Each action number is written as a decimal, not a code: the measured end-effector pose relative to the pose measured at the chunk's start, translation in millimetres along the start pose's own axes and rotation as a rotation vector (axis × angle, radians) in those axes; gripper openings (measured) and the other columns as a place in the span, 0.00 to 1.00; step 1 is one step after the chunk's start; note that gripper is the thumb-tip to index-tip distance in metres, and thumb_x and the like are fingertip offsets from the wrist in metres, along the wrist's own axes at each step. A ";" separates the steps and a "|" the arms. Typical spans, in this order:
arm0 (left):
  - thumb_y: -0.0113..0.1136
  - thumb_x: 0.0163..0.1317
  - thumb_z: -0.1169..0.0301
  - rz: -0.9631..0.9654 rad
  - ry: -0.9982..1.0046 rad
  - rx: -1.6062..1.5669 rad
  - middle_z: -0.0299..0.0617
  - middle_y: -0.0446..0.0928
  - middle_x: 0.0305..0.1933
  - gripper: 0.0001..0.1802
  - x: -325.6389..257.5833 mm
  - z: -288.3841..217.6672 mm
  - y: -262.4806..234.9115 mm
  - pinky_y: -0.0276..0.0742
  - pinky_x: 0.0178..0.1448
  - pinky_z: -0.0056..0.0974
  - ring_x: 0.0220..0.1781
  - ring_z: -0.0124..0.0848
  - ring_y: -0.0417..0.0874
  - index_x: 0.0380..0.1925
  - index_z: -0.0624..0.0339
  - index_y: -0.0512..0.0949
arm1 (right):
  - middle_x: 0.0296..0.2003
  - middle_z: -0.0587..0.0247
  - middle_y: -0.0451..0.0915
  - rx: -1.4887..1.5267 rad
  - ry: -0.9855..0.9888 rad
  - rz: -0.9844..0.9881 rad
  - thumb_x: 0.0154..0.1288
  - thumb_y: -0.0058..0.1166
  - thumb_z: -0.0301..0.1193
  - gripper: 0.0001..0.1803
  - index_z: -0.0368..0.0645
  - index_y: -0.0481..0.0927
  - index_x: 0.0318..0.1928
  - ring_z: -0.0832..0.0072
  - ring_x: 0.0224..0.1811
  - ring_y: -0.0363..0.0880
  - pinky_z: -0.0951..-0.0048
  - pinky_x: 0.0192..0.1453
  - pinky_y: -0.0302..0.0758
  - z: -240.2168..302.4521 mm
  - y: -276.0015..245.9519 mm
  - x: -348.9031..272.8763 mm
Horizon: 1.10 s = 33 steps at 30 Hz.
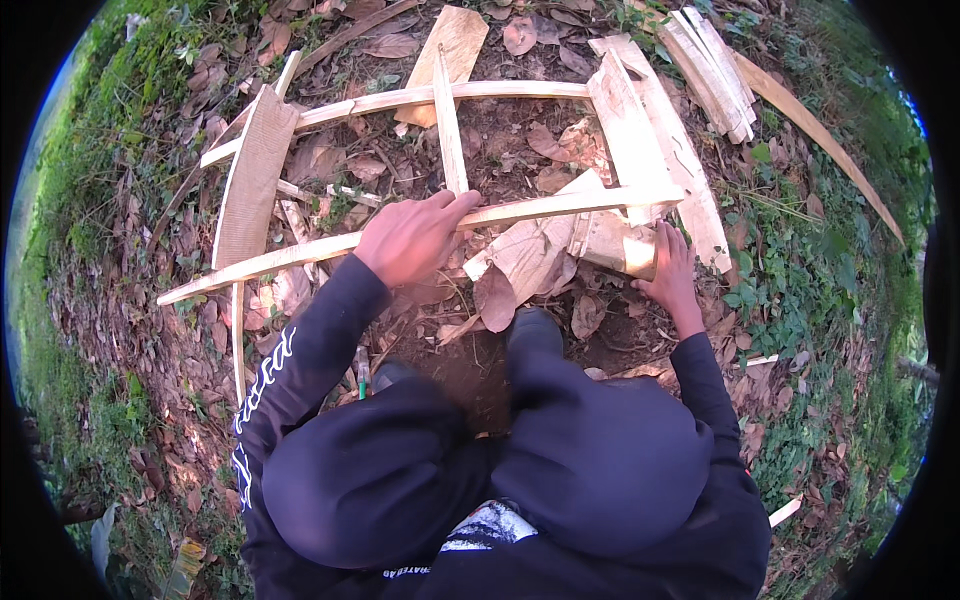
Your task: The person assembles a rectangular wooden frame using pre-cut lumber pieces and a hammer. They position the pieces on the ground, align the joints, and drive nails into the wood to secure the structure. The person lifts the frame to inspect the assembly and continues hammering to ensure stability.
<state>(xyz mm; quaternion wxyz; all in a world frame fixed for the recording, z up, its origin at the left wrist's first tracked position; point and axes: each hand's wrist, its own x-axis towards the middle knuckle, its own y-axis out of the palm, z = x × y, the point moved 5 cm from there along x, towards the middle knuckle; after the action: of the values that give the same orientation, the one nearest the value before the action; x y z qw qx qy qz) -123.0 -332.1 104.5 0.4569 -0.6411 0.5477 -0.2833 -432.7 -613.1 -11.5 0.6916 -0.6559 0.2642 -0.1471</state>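
My left hand is closed around the middle of a long, thin wooden strip that runs crosswise in front of my knees. Beside its fingers, the near end of a short wooden slat meets the strip. At the strip's right end, my right hand curls its thumb and fingers around the end of a short wooden block. A wide board lies under the strip on the left, another board on the right. A second long strip lies across the far side.
A loose board lies beyond the far strip. Several stacked slats and a long curved-looking strip are at the far right. Broken wood and dry leaves lie near my feet. A green-tipped tool stands by my left shoe.
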 end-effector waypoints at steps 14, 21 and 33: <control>0.56 0.68 0.65 0.024 0.005 0.063 0.47 0.78 0.43 0.26 -7.5 7.8 27.0 0.77 0.36 0.49 0.35 0.47 0.84 0.65 0.57 0.69 | 0.59 0.47 0.69 0.011 0.085 0.158 0.37 0.79 0.37 0.57 0.41 0.61 0.70 0.49 0.65 0.67 0.52 0.70 0.65 -44.5 5.1 -79.7; 0.61 0.60 0.69 0.082 0.015 0.124 0.44 0.73 0.44 0.32 -21.1 20.0 74.8 0.76 0.33 0.44 0.37 0.41 0.85 0.66 0.55 0.67 | 0.61 0.45 0.68 0.110 0.168 0.014 0.55 0.70 0.33 0.36 0.37 0.71 0.63 0.49 0.67 0.66 0.51 0.71 0.65 -14.9 -11.1 -101.4; 0.74 0.54 0.61 -0.393 -0.287 -0.102 0.51 0.73 0.53 0.39 -112.9 66.0 18.6 0.71 0.61 0.50 0.55 0.48 0.76 0.64 0.60 0.68 | 0.56 0.55 0.71 0.324 -0.664 -0.160 0.54 0.71 0.36 0.40 0.50 0.71 0.68 0.56 0.61 0.69 0.53 0.68 0.65 266.1 -68.7 52.8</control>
<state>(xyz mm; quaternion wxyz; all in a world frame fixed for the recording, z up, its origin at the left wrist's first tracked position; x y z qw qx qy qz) -101.3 -205.1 75.4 0.4334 -0.7911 0.3556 -0.2447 -231.1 -428.0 47.0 0.8207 -0.5685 -0.0531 -0.0200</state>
